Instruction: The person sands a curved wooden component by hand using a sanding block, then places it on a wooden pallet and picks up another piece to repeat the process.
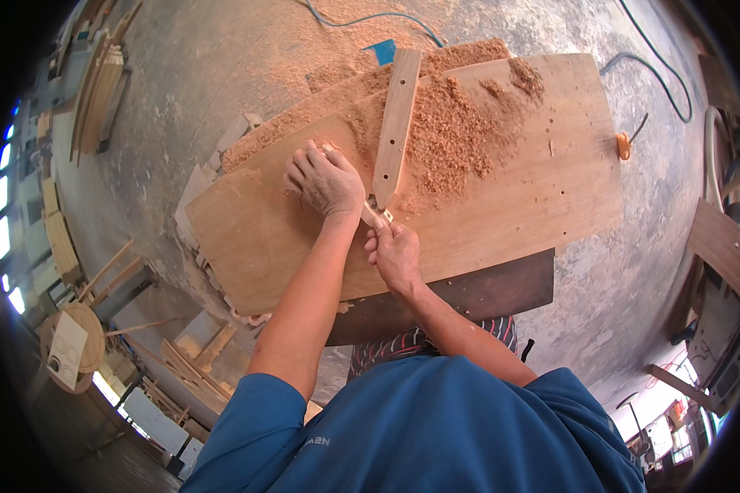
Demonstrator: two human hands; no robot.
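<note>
Parts concealed, cropped or indistinct at the bench.
From where I stand, the left hand (329, 181) hides whatever lies beneath its palm; the right hand (396, 251) covers much of a small pale piece (387, 216), its kind too small to tell; shavings (456, 135) bury part of the broad board (510, 222), which itself overlaps a dark panel (501, 287); an orange object (624, 147) is too small to identify; the upper edge cuts the blue cord (374, 15), the lower edge the shirt (436, 427).
</note>
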